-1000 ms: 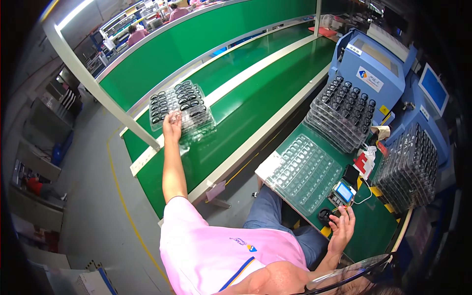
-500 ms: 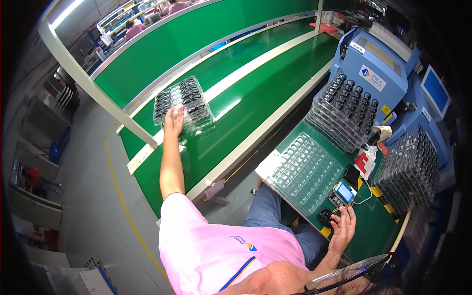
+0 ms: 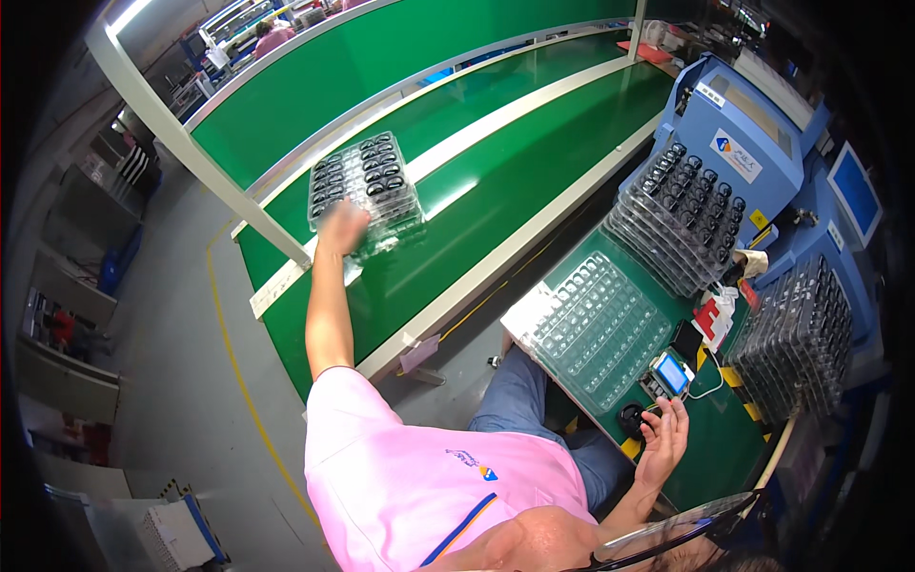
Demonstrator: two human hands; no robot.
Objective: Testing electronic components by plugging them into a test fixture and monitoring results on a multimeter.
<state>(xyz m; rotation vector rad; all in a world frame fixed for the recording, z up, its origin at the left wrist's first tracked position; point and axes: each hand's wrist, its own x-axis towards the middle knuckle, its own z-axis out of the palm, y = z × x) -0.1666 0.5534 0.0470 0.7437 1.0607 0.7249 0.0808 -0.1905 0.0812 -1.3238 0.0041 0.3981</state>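
Note:
At the end of my outstretched left arm, my left hand point(image 3: 343, 229) is smeared by motion at the near edge of a clear plastic tray stack point(image 3: 393, 215) on the green bench. Black rounded parts point(image 3: 384, 175) sit in rows in its top tray. Whether the hand touches the tray is unclear. My right hand point(image 3: 664, 440) is raised with fingers loosely curved and apart, beside a black round part point(image 3: 632, 419) on the smaller green table. Just beyond stands a small device with a lit blue screen point(image 3: 671, 375).
An empty clear tray point(image 3: 596, 334) lies on the small table. Behind it rises a stack of filled trays point(image 3: 667, 238); another stack point(image 3: 796, 334) stands at the right. A blue machine point(image 3: 739, 143) and monitor point(image 3: 851, 195) are beyond. A white post point(image 3: 191, 162) rises left of the bench.
My left hand has drawn back slightly from the trays toward me and blurred. The view has shifted a little, so the surroundings appear farther right. My right hand keeps nearly the same pose.

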